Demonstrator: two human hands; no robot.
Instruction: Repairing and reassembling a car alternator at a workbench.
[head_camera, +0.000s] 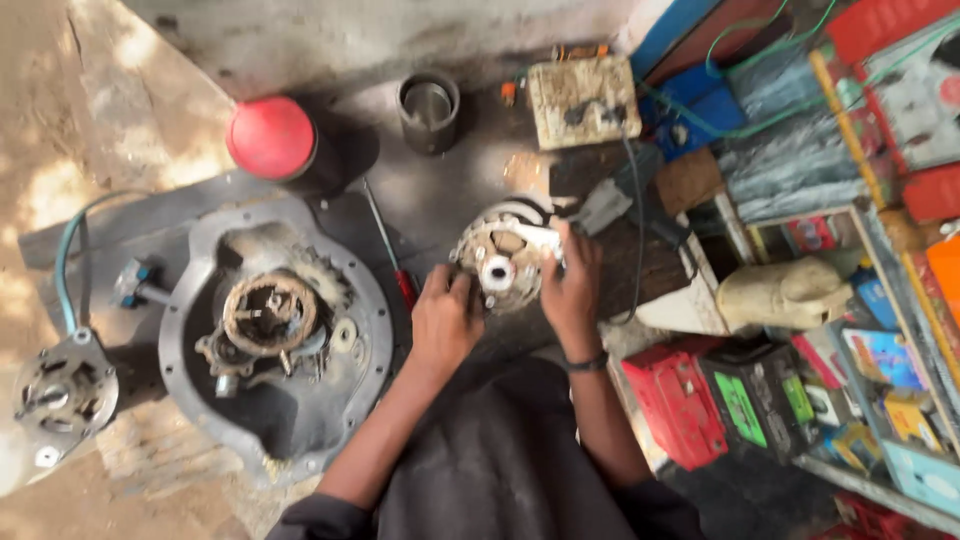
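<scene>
The round motor part (503, 262) sits in the middle of the floor (440, 205), with the left hand (443, 318) on its left side and the right hand (572, 285) on its right side. A screwdriver (390, 250) lies just left of the left hand, and further left is the big metal housing (270, 330) with a ring part (268, 313) in it. Behind them stand a lidded jar (272, 138) and a metal cup (429, 108), and batteries (720, 400) stand to the right.

A dull, grimy cast-metal alternator housing (503, 262) is gripped; at nine o'clock a matt grey metal cover plate (270, 335) (rust-stained) is seen, at eleven o'clock a smooth red plastic lid (271, 137).
</scene>
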